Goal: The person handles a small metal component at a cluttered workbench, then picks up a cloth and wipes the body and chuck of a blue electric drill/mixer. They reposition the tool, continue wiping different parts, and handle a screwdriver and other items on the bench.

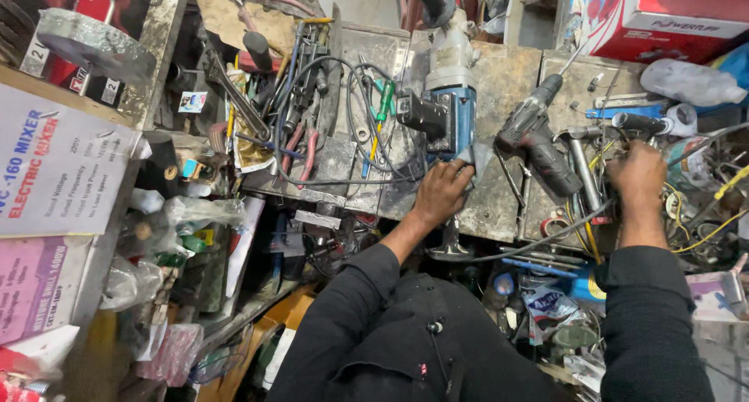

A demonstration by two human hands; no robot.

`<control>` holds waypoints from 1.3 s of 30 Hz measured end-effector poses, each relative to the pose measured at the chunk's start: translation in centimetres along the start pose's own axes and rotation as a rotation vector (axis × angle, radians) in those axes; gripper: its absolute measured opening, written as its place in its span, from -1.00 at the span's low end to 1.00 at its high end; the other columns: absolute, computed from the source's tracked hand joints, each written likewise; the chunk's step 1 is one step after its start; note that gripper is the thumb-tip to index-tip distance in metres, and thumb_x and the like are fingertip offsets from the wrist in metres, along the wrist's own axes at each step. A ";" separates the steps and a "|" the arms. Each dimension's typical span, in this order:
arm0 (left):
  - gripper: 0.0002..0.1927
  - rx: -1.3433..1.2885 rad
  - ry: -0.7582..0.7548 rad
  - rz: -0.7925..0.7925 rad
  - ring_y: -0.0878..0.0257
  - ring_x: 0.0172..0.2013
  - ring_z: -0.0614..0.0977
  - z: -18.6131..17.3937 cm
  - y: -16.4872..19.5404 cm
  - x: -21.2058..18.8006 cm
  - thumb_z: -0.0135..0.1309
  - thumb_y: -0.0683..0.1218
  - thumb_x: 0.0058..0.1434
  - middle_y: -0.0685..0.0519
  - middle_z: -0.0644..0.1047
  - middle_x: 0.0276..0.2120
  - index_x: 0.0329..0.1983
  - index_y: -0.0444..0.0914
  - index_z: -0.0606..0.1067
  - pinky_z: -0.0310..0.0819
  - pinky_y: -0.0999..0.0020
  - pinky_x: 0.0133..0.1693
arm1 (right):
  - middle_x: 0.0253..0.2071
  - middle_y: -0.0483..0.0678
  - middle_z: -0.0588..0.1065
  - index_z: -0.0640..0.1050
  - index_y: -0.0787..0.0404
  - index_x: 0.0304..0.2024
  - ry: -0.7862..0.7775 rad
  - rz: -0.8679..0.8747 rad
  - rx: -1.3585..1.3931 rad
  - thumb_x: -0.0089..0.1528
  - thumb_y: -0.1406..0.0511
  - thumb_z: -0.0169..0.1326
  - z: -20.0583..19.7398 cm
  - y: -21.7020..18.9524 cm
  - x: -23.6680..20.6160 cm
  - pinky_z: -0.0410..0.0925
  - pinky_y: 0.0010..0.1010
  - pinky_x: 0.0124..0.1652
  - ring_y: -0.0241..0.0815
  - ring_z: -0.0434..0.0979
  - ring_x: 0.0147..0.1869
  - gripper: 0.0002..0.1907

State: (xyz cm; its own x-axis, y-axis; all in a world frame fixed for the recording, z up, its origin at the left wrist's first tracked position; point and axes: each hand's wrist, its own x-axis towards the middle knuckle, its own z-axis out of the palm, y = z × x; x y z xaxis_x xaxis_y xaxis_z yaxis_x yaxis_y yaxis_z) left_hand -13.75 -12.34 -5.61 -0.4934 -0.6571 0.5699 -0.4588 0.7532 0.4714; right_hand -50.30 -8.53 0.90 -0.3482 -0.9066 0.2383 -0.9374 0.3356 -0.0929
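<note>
Blue and grey metal power tool with a pale motor housing [449, 90] lies along the middle of the dirty steel worktop [499, 82], its long axis running away from the person, black handle end far and blue body near. The left hand [441, 193] sits at the near end of this tool, fingers curled in a narrow grip on a small grey rag [476, 159] pressed against the blue casing, so the tool extends straight ahead from the grip. The right hand [636, 176] is well apart to the right, knuckles up among yellow and black wires [702, 234]; whether it holds anything I cannot tell. Between both hands rests a black cordless drill [534, 137], lying diagonally, with matte plastic shell. A green-handled screwdriver [385, 99] lies left of the tool among tangled cables.
</note>
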 end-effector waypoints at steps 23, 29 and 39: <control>-0.52 0.043 0.008 -0.006 -0.01 0.03 0.49 -3.6 -0.4 0.0 0.16 -0.08 0.13 -0.08 0.47 0.08 0.15 -0.19 0.46 0.37 0.00 0.11 | -0.12 0.04 0.63 0.62 0.27 -0.02 -0.442 -0.424 0.995 0.27 0.23 0.21 -3.3 -35.5 -7.0 0.52 -0.36 -0.16 -0.13 0.70 -0.13 -0.70; -0.55 -0.497 -0.032 -0.116 0.03 0.10 0.54 -2.9 -0.4 1.3 0.08 -0.19 0.21 0.00 0.49 0.10 0.20 -0.20 0.44 0.45 0.09 0.13 | -0.15 -0.06 0.63 0.62 0.24 0.01 -0.338 -0.126 1.121 0.31 0.29 0.19 -1.7 -23.4 -5.5 0.46 -0.48 -0.15 -0.33 0.60 -0.14 -0.76; -0.39 0.057 -0.070 0.014 -0.06 -0.03 0.44 -0.7 0.6 1.4 0.17 -0.21 -0.09 -0.07 0.42 0.06 0.14 -0.23 0.47 0.37 0.04 0.02 | -0.21 0.00 0.64 0.63 0.29 0.01 0.197 0.377 0.684 0.35 0.31 0.19 -2.2 -2.8 -2.8 0.47 -0.40 -0.14 -0.23 0.65 -0.18 -0.77</control>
State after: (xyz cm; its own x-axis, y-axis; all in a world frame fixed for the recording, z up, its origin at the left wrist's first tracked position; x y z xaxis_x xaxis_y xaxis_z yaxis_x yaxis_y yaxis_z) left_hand -14.16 -12.82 -4.07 -0.5493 -0.6485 0.5270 -0.4916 0.7608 0.4237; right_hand -46.64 -6.35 2.60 -0.6949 -0.6804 0.2329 -0.5684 0.3212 -0.7574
